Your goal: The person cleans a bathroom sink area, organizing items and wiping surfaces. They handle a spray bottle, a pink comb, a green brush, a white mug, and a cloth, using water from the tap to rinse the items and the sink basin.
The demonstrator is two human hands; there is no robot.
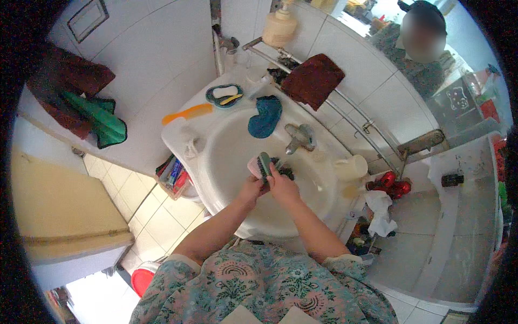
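Over the white washbasin point(221, 167), both my hands are close together in front of the tap point(300, 139). My left hand point(251, 190) is closed round a small pale pink thing point(252, 167), whose kind I cannot make out. My right hand point(284, 187) grips a grey-green scrubbing brush point(264, 162) with dark bristles, pressed close beside the pink thing. Fingers hide the lower parts of both. Just behind my right hand, something dark point(287, 173) lies in the basin. A blue-green cloth point(264, 117) hangs over the basin's back rim.
An orange comb point(187, 114) and a soap dish point(225, 95) lie on the left ledge. A cream mug point(351, 168) stands on the right. Behind, a metal rail point(350, 115) carries a brown cloth point(313, 81), below a mirror point(372, 38). A pump bottle point(279, 28) stands farther back.
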